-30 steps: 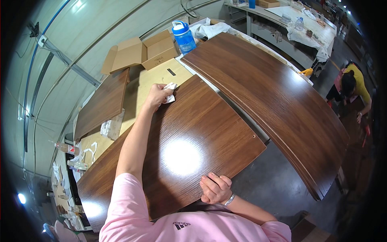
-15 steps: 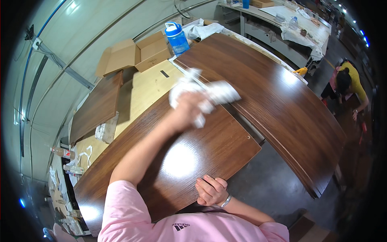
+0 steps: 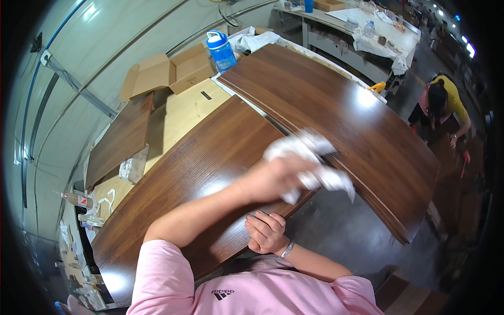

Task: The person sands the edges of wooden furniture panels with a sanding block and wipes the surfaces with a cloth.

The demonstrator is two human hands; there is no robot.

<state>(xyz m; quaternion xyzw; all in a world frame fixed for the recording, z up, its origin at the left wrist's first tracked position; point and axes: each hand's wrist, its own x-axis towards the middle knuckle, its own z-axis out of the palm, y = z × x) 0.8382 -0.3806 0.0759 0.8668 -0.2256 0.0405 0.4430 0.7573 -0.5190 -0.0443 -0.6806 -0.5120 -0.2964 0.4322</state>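
Right hand (image 3: 266,231), silver band (image 3: 287,249) at the wrist, lies at the near edge of the wood-grain panel (image 3: 210,152), fingers pressed together and curled (whether it grips the edge, cannot tell). Left hand (image 3: 283,176), blurred, is over the panel's right side, closed on a bunched white cloth (image 3: 337,181) that reaches past the panel's edge; contact between cloth and panel not readable. To the panel's left is a smaller brown board (image 3: 118,142), to its right lie stacked brown boards (image 3: 336,105), and past its far end are an open cardboard box (image 3: 152,76) and a blue bottle (image 3: 222,55).
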